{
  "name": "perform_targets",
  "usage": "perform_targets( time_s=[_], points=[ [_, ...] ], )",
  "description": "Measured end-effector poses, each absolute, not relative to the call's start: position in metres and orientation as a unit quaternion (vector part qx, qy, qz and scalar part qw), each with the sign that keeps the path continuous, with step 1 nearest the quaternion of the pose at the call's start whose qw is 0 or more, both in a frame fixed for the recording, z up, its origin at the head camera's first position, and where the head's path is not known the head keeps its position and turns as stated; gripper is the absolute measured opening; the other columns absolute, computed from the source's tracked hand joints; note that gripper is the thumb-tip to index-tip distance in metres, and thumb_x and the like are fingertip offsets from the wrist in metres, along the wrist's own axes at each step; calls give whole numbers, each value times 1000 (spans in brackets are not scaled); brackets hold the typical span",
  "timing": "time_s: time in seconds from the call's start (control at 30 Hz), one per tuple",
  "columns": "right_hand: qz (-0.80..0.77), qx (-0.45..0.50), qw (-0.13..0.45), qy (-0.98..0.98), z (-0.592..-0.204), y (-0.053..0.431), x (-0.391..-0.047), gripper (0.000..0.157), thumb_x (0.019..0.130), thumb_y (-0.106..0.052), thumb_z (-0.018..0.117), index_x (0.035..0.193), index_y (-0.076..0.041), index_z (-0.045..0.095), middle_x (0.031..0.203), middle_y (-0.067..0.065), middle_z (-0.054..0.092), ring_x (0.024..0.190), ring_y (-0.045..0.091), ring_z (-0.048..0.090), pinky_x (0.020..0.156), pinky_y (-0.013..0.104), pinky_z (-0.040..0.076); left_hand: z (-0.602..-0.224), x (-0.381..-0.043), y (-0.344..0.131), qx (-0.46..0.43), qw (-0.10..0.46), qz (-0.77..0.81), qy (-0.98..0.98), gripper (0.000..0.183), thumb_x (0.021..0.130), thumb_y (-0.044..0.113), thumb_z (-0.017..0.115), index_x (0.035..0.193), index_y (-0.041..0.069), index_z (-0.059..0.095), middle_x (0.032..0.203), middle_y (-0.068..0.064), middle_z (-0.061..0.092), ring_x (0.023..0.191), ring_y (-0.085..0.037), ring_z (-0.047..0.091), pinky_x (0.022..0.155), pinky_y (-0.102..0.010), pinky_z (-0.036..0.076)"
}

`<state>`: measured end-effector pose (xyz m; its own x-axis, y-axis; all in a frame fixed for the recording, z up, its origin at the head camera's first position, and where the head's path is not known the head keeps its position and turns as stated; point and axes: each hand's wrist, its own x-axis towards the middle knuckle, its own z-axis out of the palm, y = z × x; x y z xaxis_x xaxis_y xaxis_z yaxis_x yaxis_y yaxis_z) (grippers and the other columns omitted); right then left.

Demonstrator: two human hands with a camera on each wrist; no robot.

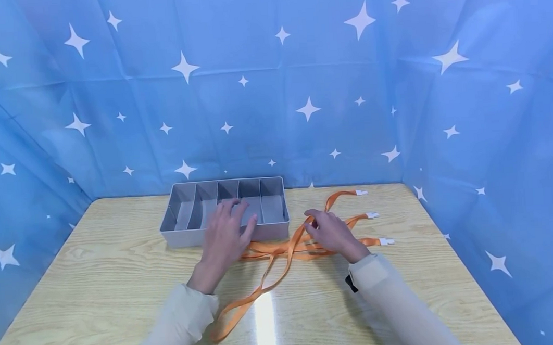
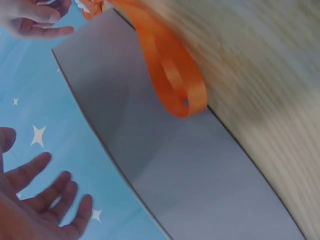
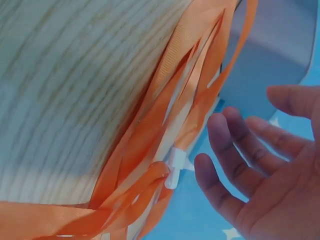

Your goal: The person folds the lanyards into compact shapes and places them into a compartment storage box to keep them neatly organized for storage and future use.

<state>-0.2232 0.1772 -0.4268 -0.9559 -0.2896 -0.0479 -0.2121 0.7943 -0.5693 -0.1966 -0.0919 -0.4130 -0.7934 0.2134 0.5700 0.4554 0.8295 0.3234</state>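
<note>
Your left hand (image 1: 224, 235) stands in front of the long grey plastic tray (image 1: 186, 237), hiding part of its middle dividers and front wall. Your right hand (image 1: 333, 232) covers some strap. Past your fingertips hangs a blue fabric curtain printed with white four-pointed stars (image 1: 250, 33); below both hands lies a pale wood-grain table (image 1: 109, 285).

You have one tray, split into five compartments, and three white plastic clips (image 1: 386, 242) showing to the right of your right fingers; the overlapping straps are too tangled to count.

The flat, glossy orange ribbon lanyards (image 1: 291, 249) lie twisted and crossed between your hands and under your right fingers, with one long loop reaching back toward you, nearer than your left fingers. Your left fingers are spread apart, grasping nothing; your right fingers are apart and loosely bent, holding nothing, near the straps.
</note>
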Motion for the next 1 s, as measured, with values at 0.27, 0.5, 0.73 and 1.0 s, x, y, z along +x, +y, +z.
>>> perform_targets(
  time_s=[0.27,0.5,0.73,1.0],
  points=[
    [-270,-128,77,951,-431,173,-224,43,101,-21,57,141,-4,54,69,-1,57,51,17,47,46,31,35,-426,-189,-78,-249,313,-252,-881,20,97,26,63,97,9,73,93,-4,66,79,-21,62,62,-34,51],
    [-263,-129,91,952,-433,169,-224,42,102,-21,57,140,-4,54,73,-3,59,57,15,53,49,31,39,-437,-182,-70,-235,226,-299,-897,21,99,30,61,100,13,73,92,0,71,75,-14,66,61,-30,51],
    [-280,-124,97,947,-435,165,-226,42,101,-21,59,138,-2,55,84,0,64,63,13,57,55,32,46,-442,-179,-70,-236,156,-305,-909,27,102,35,56,109,15,73,93,7,71,78,-10,65,66,-29,51],
    [-301,-121,96,941,-439,160,-227,40,101,-20,58,136,-1,57,86,1,67,68,12,59,58,32,48,-445,-176,-68,-240,88,-302,-918,42,102,45,52,119,11,70,95,4,70,82,-14,66,70,-36,52]
  ],
)
